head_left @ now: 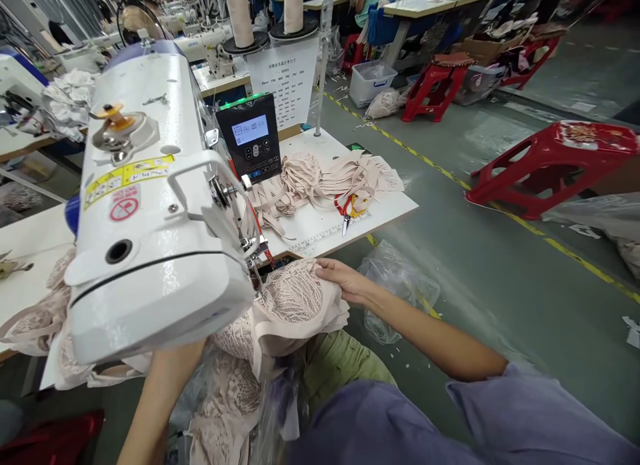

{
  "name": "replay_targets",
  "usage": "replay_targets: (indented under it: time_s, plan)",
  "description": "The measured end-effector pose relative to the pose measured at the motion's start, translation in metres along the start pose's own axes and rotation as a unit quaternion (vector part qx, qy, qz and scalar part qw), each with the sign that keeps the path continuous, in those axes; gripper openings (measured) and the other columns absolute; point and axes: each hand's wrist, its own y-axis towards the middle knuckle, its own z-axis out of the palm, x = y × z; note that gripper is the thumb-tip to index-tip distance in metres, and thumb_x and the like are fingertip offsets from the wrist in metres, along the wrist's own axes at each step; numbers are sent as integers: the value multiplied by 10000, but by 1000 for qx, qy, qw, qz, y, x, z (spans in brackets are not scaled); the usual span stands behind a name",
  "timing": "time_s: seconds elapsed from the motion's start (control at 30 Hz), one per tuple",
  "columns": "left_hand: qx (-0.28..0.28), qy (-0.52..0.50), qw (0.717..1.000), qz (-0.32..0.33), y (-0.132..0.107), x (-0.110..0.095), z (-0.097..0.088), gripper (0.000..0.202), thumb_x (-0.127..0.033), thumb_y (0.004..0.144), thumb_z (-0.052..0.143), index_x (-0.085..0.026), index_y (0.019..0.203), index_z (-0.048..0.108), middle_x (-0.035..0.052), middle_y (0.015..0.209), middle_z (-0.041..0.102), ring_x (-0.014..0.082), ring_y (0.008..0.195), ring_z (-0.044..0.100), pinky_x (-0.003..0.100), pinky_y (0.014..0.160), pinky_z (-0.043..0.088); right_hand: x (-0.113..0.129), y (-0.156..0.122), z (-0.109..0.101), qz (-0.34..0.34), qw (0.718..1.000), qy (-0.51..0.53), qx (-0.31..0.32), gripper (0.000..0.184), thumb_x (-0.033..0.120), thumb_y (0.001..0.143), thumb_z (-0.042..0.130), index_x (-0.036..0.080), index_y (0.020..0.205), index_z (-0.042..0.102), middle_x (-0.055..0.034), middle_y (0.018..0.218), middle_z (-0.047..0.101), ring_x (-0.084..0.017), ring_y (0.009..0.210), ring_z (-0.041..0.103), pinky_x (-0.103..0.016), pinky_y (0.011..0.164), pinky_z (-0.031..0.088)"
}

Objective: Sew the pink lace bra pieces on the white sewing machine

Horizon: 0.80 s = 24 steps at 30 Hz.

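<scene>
A beige lace bra (pixel 295 298) lies under the needle area of a white sewing machine (pixel 160 198). My right hand (pixel 343 278) grips the bra at its upper right edge, thumb on top and fingers curled beneath. My left forearm reaches under the machine head, which hides the hand and its fingers. Below the bra, more beige lace bras (pixel 230 405) hang in a heap beside clear plastic. A control panel (pixel 250 138) with a lit screen stands behind the needle.
Beige straps (pixel 320 178) are bundled on the white tabletop (pixel 395 215), near red-and-yellow scissors (pixel 350 208) and a printed ruler strip (pixel 325 233). Two thread cones (pixel 293 8) rise behind. Red stools (pixel 560 165), a plastic bin (pixel 371 82) and a clear bag (pixel 395 285) are on the floor.
</scene>
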Motion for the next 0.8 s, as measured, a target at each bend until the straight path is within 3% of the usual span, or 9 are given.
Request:
replay_targets:
  time_s: [0.1, 0.2, 0.27, 0.33, 0.4, 0.47, 0.57, 0.67, 0.8]
  plan:
    - [-62, 30, 997, -32, -31, -40, -13, 194, -385, 885, 542, -224, 931, 641, 60, 776, 683, 246, 767, 666, 323, 638, 532, 14, -17, 22, -93, 993, -66, -11, 328, 383, 662, 879, 148, 819, 713, -2, 726, 708, -99, 619, 631, -200, 623, 504]
    - [-85, -44, 992, 81, -63, -92, -8, 252, -295, 879, 588, -220, 1119, 576, 101, 1121, 681, 229, 1047, 662, 322, 818, 548, 18, -38, 64, -111, 951, -231, 174, 286, 405, 729, 829, 144, 806, 740, -25, 759, 724, -125, 681, 650, -214, 662, 499]
    - [-36, -78, 981, 175, -73, -116, 1, 544, -325, 822, 674, -186, 1313, 485, 151, 1273, 634, 266, 1181, 614, 367, 913, 540, 17, -50, 93, -93, 879, -318, 342, 296, 430, 827, 738, 140, 878, 761, -55, 833, 745, -147, 769, 678, -226, 741, 501]
    - [75, -120, 978, 150, -74, -125, 8, 636, -361, 782, 717, -179, 1347, 487, 131, 1193, 686, 256, 1061, 671, 342, 836, 563, 14, -57, 114, -102, 829, -368, 408, 302, 418, 915, 632, 150, 940, 767, -64, 899, 753, -147, 831, 687, -216, 785, 487]
    - [194, -169, 966, 28, -68, -119, 9, 379, -403, 822, 668, -195, 1137, 639, 46, 877, 734, 186, 732, 683, 258, 607, 526, 10, -57, 122, -123, 826, -407, 371, 292, 370, 958, 569, 155, 976, 766, -62, 923, 754, -141, 849, 686, -205, 777, 477]
    - [236, -213, 944, -82, -61, -108, 7, 282, -458, 873, 592, -194, 833, 681, -6, 617, 638, 136, 533, 570, 220, 474, 411, 7, -51, 121, -122, 841, -432, 300, 288, 341, 964, 554, 147, 1019, 759, -65, 934, 757, -144, 853, 686, -203, 754, 473]
    - [157, -245, 942, -167, -50, -93, 7, 383, -525, 864, 579, -191, 689, 648, -10, 591, 600, 132, 564, 543, 214, 514, 396, 3, -36, 113, -136, 845, -474, 206, 269, 364, 923, 606, 144, 930, 761, -38, 840, 747, -131, 769, 661, -199, 686, 437]
    - [76, -229, 945, -222, -38, -84, 14, 355, -519, 831, 609, -194, 703, 674, 2, 644, 657, 165, 636, 590, 232, 572, 434, 0, -18, 108, -179, 811, -544, 119, 362, 391, 880, 635, 138, 621, 632, 36, 564, 552, -77, 566, 484, -212, 558, 308]
    - [29, -176, 965, -191, -25, -73, 24, 311, -439, 801, 623, -206, 596, 645, 18, 586, 647, 218, 658, 620, 275, 579, 482, 1, 2, 106, -138, 825, -537, 109, 493, 485, 838, 648, 149, 537, 448, 57, 533, 357, -72, 552, 339, -224, 532, 239]
